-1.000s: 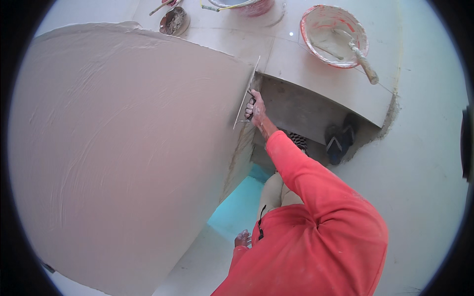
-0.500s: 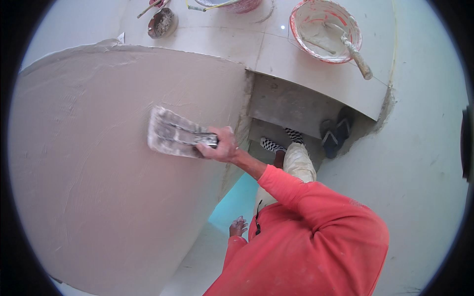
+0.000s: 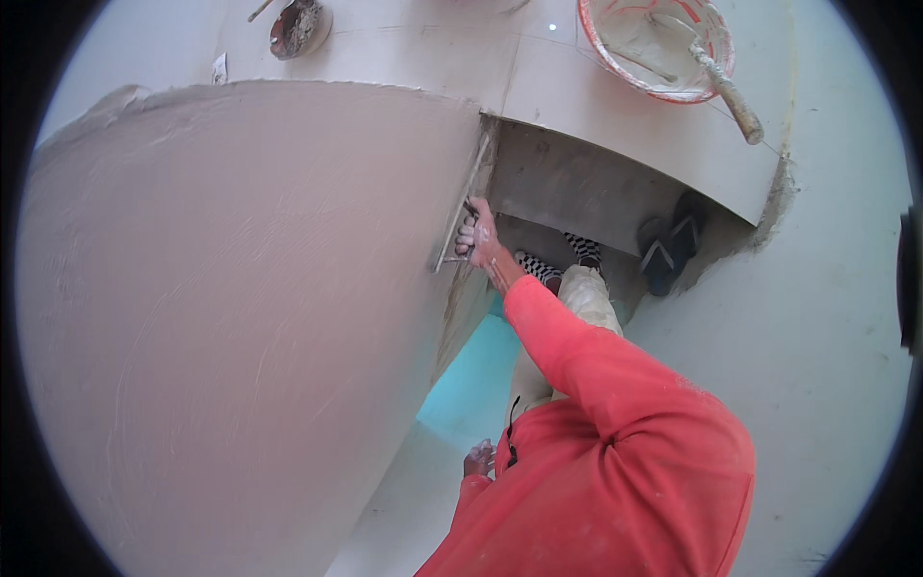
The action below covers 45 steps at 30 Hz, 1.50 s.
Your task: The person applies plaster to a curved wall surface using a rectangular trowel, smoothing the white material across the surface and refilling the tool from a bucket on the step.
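Right hand (image 3: 478, 234): fingers wrapped round the trowel (image 3: 460, 207);
Trowel: in the right hand, its blade edge-on just left of the fingers; whether it touches the plaster (image 3: 240, 288), I cannot tell;
Plaster: lies left of the right hand;
Left hand (image 3: 479, 457): beside the sweater (image 3: 615, 481); fingers loosely bent, nothing seen in them;
Bucket (image 3: 673, 99): beyond and right of the right hand

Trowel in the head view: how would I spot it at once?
Find the broad pinkish surface filling the left side. At its right edge, the right hand grips the trowel, seen nearly edge-on as a thin slanting strip. Unlike the long-handled tool in the red-rimmed bucket, it is held.
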Motion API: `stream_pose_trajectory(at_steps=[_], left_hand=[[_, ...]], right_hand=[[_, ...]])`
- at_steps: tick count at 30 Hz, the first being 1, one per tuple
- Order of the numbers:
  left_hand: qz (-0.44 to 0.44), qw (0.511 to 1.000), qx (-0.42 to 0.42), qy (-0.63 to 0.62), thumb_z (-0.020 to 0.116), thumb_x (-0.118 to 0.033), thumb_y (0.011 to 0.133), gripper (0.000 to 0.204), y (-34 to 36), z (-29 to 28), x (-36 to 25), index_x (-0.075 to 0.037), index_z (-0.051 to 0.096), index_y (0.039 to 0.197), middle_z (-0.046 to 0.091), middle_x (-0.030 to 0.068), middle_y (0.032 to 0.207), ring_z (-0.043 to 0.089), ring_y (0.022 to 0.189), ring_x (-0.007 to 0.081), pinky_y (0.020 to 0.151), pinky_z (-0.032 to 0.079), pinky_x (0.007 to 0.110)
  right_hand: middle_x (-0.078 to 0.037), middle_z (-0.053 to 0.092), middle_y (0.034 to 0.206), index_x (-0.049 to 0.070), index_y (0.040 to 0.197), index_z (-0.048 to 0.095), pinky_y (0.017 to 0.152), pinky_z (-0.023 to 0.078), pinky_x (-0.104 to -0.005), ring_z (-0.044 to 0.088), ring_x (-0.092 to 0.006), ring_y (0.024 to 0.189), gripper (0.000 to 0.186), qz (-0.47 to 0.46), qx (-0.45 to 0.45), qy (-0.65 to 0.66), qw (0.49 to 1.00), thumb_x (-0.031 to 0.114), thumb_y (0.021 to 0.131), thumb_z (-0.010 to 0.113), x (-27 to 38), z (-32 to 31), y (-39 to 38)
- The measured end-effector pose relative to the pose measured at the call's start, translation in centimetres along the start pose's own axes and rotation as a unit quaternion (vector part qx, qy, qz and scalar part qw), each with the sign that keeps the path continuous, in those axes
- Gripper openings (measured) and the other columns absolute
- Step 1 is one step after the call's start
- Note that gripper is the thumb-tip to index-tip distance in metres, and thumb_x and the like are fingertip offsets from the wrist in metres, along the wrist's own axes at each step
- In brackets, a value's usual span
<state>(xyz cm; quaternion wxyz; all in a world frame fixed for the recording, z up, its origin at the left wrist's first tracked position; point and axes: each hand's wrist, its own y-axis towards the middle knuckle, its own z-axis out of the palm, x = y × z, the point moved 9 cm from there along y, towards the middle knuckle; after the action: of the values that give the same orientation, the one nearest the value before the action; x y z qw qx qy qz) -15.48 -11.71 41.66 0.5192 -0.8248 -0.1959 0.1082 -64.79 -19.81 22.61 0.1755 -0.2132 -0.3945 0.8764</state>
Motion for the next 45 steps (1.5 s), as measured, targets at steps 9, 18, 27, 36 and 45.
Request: stream_pose_trajectory(at_steps=[9, 18, 27, 36, 45], left_hand=[[0.034, 0.999, 0.011, 0.000, 0.055, -0.027, 0.088, 0.044, 1.4, 0.7, -0.7, -0.001, 0.046, 0.122, 0.059, 0.0091, 0.102, 0.058, 0.085, 0.0168, 0.070, 0.049, 0.030], [0.126, 0.989, 0.009, -0.072, 0.056, -0.030, 0.087, 0.042, 3.8, -0.2, -6.8, -0.002, 0.049, 0.117, 0.061, 0.0078, 0.098, 0.059, 0.082, 0.0164, 0.068, 0.050, 0.031], [0.176, 0.984, -0.002, 0.034, 0.057, -0.033, 0.087, 0.046, 3.6, 2.7, -6.6, 0.001, 0.051, 0.118, 0.063, 0.0082, 0.098, 0.059, 0.085, 0.0166, 0.073, 0.049, 0.030], [0.189, 0.974, 0.022, -0.124, 0.052, -0.023, 0.089, 0.032, 7.1, 3.9, -6.5, -0.001, 0.055, 0.113, 0.063, 0.0081, 0.096, 0.060, 0.083, 0.0160, 0.072, 0.048, 0.029], [0.289, 0.931, 0.044, -0.219, 0.060, -0.029, 0.085, 0.032, 8.1, 3.5, -8.3, -0.006, 0.058, 0.107, 0.062, 0.0042, 0.093, 0.058, 0.078, 0.0163, 0.072, 0.048, 0.033]], right_hand=[[0.000, 0.045, 0.050, 0.003, 0.060, 0.052, 0.040, 0.038, -0.0295, 0.043, -0.0103, 0.041, 0.045, -0.412, 0.026, -0.390, 0.823, 0.044, 0.078, 0.057, 6.4, 16.9, -17.9], [-0.007, 0.052, 0.052, 0.002, 0.067, 0.060, 0.049, 0.045, -0.0298, 0.053, -0.0142, 0.049, 0.040, -0.464, 0.177, -0.529, 0.688, 0.042, 0.069, 0.065, -4.4, 22.0, -30.7], [0.004, 0.040, 0.047, 0.009, 0.064, 0.047, 0.037, 0.035, -0.0266, 0.039, -0.0102, 0.038, 0.041, -0.268, 0.135, -0.257, 0.918, 0.046, 0.080, 0.058, -0.1, 21.4, -24.2], [-0.011, 0.060, 0.059, 0.007, 0.076, 0.066, 0.053, 0.050, -0.0334, 0.060, -0.0247, 0.055, 0.035, -0.492, 0.289, -0.766, 0.297, 0.041, 0.068, 0.069, -17.3, 26.7, -39.6], [-0.004, 0.056, 0.058, 0.000, 0.078, 0.064, 0.047, 0.043, -0.0277, 0.052, -0.0114, 0.050, 0.038, -0.424, 0.213, -0.380, 0.794, 0.038, 0.078, 0.062, -1.0, 33.0, -38.1]])
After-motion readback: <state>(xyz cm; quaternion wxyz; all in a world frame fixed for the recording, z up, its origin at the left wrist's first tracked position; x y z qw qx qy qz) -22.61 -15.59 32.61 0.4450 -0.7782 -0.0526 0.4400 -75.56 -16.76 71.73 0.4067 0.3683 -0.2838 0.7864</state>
